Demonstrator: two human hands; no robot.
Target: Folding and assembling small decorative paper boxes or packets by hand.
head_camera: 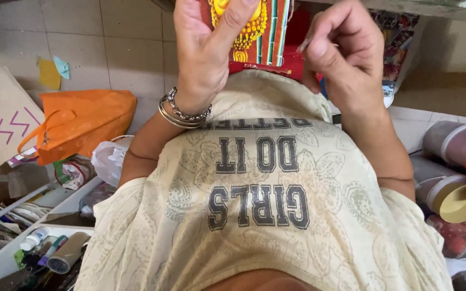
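- The left hand [208,51] is raised in front of the chest, at the top edge of the view, and is closed around a colourful decorated card [260,29]; the thumb presses across its front face.
- The card is red and orange with a yellow beaded ornament and green and white stripes down one side. Its upper part is cut off by the frame.
- Behind the card sits a red piece [284,67], just above the shirt; what it is I cannot tell.
- The right hand [343,54] is just beside the card, fingers curled inward and pinched loosely near the card's right edge. Whether it grips anything I cannot tell.
- Silver bangles and a chain bracelet [184,113] circle the left wrist.
- The person wears a cream patterned T-shirt [265,215] with dark block lettering, which fills the lower half of the view.
- On the tiled floor [114,48] to the left lies an orange cloth bag [82,124], touching a beige paper bag [1,113] with pink lettering.
- A crumpled white plastic bag [109,159] lies near the left elbow.
- Lower left, a white tray [6,258] holds small bottles, markers and a roll of tape [66,253].
- To the right, well apart from the hands, are rolls of tape or ribbon [454,196] lying on their sides.
- Two scraps of paper, yellow and pale blue [52,73], lie on the floor beyond the orange bag.
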